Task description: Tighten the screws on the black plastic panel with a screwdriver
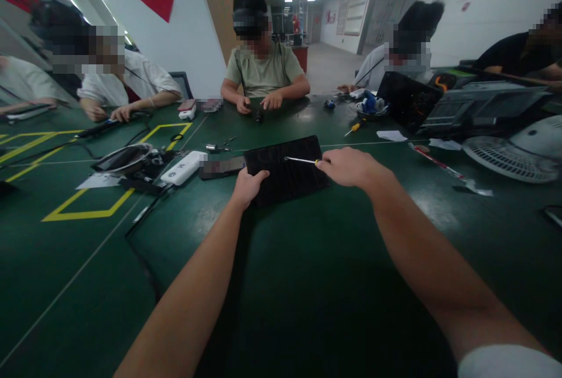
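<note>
Centrally, in the head view: a flat black case (287,174) spreads out in two halves between the person's hands, above the green table (281,290); whether its underside touches the tabletop cannot be told.
Left hand: the left hand (249,187) is clamped on the case's left edge, thumb on top, remaining fingers hidden.
Right hand: the right hand (351,166) is closed around the handle of a screwdriver (302,161), beside the case's right edge and well apart from the left hand.
Screwdriver: its metal shaft points left across the case, the tip over the middle fold; contact there is too small to tell.
Left of the case: a dark phone-like slab (223,167) lies just beside it, then a white device (182,168), with a small metal cylinder (215,148) behind them.
Right side: a yellow-handled tool (353,128) and a white paper (392,136) lie near each other; a white fan (511,150) rests farther right.
Across the table: a person in a pale green shirt (266,69) sits with both forearms on the tabletop.
</note>
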Tool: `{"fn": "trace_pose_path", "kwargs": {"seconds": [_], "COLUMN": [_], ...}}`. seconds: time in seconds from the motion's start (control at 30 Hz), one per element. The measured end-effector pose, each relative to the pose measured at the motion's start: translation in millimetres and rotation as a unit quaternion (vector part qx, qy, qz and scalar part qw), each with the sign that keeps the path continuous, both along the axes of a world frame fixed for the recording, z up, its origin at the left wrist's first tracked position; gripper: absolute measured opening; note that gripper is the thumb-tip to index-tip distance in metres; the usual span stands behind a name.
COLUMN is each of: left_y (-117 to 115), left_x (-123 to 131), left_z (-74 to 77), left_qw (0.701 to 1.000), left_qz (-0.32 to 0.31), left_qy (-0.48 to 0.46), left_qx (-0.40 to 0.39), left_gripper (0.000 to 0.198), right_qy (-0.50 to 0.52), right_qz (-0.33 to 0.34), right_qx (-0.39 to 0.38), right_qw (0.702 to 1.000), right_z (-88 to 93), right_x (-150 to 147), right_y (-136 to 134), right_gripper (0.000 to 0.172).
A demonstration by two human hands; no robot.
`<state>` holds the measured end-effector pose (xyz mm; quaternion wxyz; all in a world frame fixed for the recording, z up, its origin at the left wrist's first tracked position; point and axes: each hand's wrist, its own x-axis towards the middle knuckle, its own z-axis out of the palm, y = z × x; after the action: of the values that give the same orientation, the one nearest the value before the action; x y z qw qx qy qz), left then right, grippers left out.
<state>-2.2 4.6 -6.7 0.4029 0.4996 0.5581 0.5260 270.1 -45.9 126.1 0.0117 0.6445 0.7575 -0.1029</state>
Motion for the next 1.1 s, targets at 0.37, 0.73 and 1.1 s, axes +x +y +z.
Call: {"fn": "trace_pose_path", "kwargs": {"seconds": [0.37, 0.73, 1.1], "left_y": [-2.6, -3.2, -0.1], "left_x": [-0.1, 0.9, -1.9], "left_z": [2.6, 3.4, 0.1], "left_qw": [1.0, 1.0, 1.0], "left_qz": [-0.005, -0.003, 0.0], "left_qy": [-0.01, -0.017, 0.003], "left_qx": [-0.018, -0.015, -0.02], "left_gripper": [0.038, 0.035, 0.036], "right_qy": [0.012, 0.014, 0.018], "right_qz": [0.009, 0.015, 0.012], "right_qx": [0.022, 0.016, -0.004], "right_qw": [1.0, 1.0, 1.0], "right_z": [-0.8, -1.7, -0.7], "right_x": [4.3, 3.8, 3.2], "right_y": [1.8, 1.9, 2.6], "right_gripper": [0.032, 0.035, 0.041]}}
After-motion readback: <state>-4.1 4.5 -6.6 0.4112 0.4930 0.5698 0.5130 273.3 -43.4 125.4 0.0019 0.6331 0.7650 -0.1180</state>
